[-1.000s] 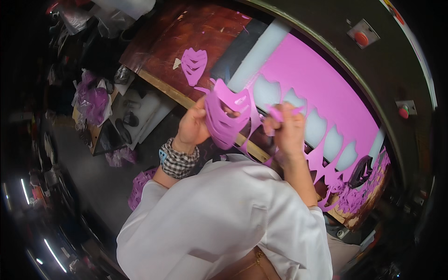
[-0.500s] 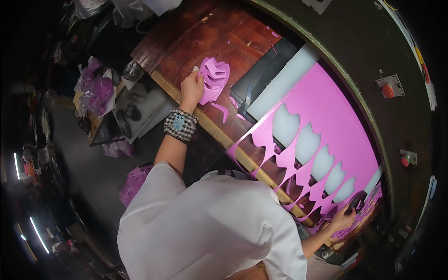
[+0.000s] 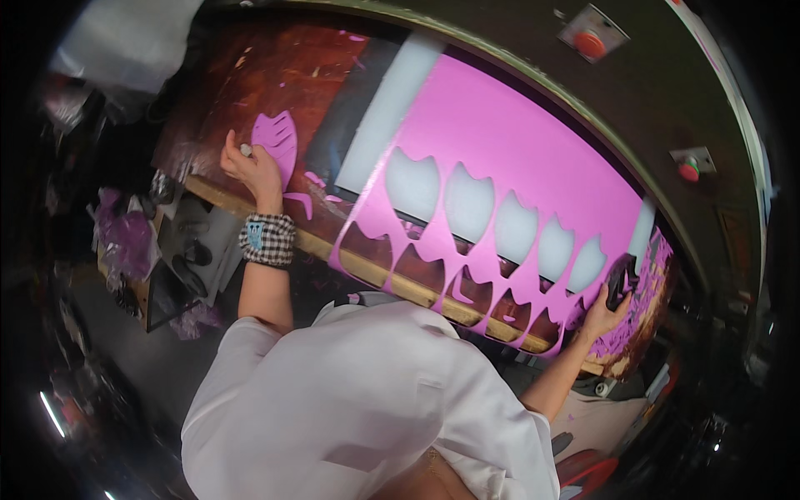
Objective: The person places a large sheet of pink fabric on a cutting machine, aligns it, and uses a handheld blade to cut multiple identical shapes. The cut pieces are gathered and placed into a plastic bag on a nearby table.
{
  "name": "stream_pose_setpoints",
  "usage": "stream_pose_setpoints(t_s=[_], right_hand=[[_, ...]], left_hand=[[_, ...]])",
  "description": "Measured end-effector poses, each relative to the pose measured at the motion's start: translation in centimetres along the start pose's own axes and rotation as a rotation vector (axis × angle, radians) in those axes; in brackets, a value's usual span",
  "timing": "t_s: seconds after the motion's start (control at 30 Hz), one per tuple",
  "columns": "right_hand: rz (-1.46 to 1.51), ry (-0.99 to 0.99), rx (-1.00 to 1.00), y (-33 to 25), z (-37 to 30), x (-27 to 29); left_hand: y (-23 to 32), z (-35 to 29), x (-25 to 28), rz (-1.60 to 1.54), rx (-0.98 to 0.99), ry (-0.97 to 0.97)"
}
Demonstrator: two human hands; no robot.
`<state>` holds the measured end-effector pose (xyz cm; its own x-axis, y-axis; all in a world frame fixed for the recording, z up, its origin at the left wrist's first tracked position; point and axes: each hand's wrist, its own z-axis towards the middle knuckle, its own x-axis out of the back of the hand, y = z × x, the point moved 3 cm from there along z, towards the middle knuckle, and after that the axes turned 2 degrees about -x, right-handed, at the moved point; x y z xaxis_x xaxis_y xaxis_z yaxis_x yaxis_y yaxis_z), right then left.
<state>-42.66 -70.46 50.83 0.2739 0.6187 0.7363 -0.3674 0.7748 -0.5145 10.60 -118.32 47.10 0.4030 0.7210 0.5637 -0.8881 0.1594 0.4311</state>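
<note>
My left hand [image 3: 255, 171] is beside a small stack of cut pink pieces [image 3: 275, 142] with slits, on the red-brown tabletop. Its fingers are spread, and a small whitish bit shows at them; I cannot tell what it is. A checked scrunchie [image 3: 267, 241] circles that wrist. At the far right, my right hand [image 3: 606, 313] grips a black cutting die [image 3: 620, 281] at the end of a large pink sheet [image 3: 517, 150]. Rows of petal-shaped holes run along the sheet's near half, which hangs over the wooden table edge.
Under the sheet lies a pale cutting board [image 3: 390, 108], with a dark mat [image 3: 346, 125] to its left. A green machine beam [image 3: 500, 37] with a red button [image 3: 589, 45] spans the far side. Pink scraps [image 3: 633, 325] heap at the right; plastic bags [image 3: 125, 237] are at left.
My left hand has let go of the pink stack, and its fingers have spread. The view has turned and shifted. My right hand still holds the cutting die at the sheet's right end.
</note>
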Motion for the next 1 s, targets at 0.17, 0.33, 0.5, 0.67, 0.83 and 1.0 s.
stream_pose_setpoints(t_s=[0.17, 0.33, 0.5, 0.67, 0.83, 1.0], right_hand=[[0.495, 0.068, -0.288, -3.4, -1.5, 1.9], [0.681, 0.047, -0.186, -10.3, -4.6, 2.9], [0.784, -0.220, -0.003, -19.0, -8.1, -0.8], [0.993, -0.514, -0.020, -27.6, -11.4, -5.5], [0.907, -0.637, 0.047, -34.2, -14.7, -11.6], [0.584, -0.526, 0.435, -37.3, -17.5, -13.7]], left_hand=[[10.6, -2.0, 0.6, -0.483, -0.349, -0.598], [19.0, -5.1, -0.8, -0.341, -0.510, -0.686], [20.6, -3.8, -2.7, -0.226, -0.299, -0.854], [18.0, -5.2, 0.2, -0.240, -0.400, -0.951], [16.9, -5.5, 1.2, -0.404, -0.458, -0.758], [16.7, -5.2, 0.2, -0.428, -0.439, -0.747]])
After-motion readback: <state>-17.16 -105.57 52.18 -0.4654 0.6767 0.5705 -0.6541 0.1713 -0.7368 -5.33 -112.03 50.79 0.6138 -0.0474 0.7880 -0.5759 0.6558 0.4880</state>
